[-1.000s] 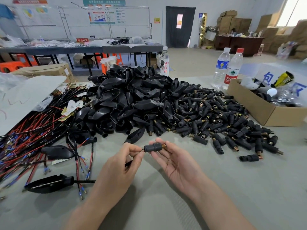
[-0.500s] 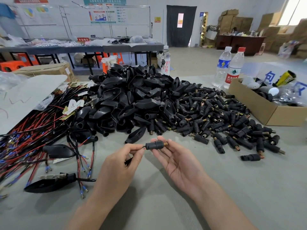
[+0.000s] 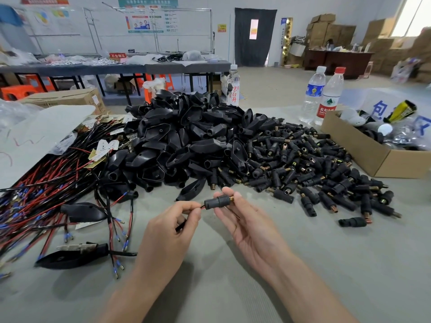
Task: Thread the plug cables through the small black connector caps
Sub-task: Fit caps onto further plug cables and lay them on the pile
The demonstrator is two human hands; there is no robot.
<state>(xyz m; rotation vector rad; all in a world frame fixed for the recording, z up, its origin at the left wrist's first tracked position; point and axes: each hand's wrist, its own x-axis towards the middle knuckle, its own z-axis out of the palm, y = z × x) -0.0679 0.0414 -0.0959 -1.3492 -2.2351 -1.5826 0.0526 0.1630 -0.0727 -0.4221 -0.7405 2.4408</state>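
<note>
The left hand (image 3: 168, 234) pinches the cable (image 3: 180, 227); right hand (image 3: 251, 231) fingers (image 3: 227, 192) grip the connector cap (image 3: 215, 202) (bottle (image 3: 328, 99) reads 农夫).

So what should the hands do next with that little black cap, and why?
Probably the left hand should push the cable deeper into the cap while the right hand steadies it. The left hand pinches the cable right beside the cap's open end, and no wire shows at the brass tip yet.
</note>
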